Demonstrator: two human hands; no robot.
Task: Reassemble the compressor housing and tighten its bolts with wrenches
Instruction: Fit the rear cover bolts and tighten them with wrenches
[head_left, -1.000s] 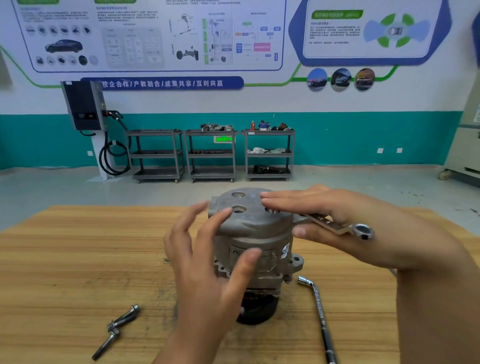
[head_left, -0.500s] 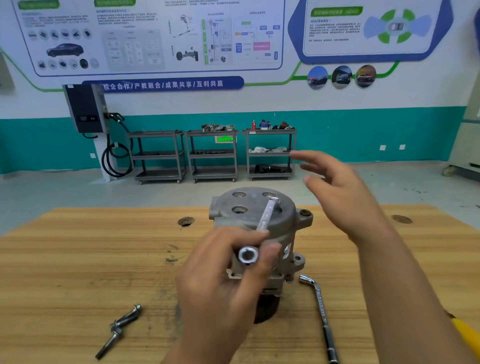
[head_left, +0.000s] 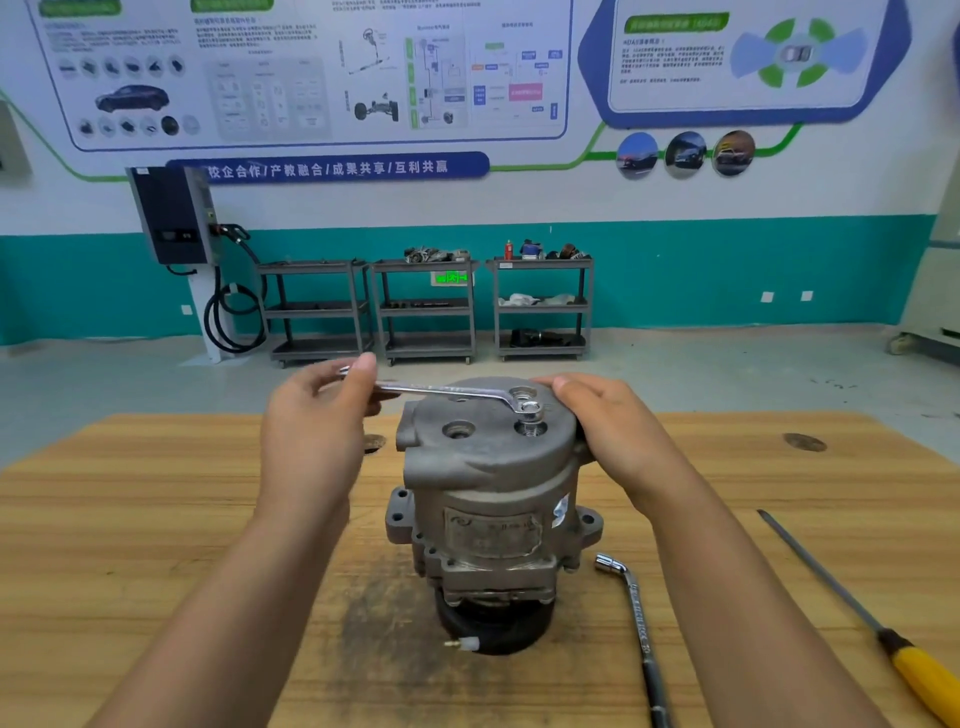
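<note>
While right hand (head_left: 615, 439) grips compressor housing (head_left: 488, 467), left hand (head_left: 311, 431) pinches wrench (head_left: 447, 393) seated on bolt (head_left: 530, 414).

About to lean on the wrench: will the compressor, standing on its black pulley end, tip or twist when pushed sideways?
Probably heavy: the compressor looks cast metal. It stands tall on a narrower black pulley, so it may rock. The right hand grips its top, which should help.

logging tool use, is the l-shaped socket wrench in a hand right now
No, the L-shaped socket wrench lies untouched on the table beside the compressor.
</note>
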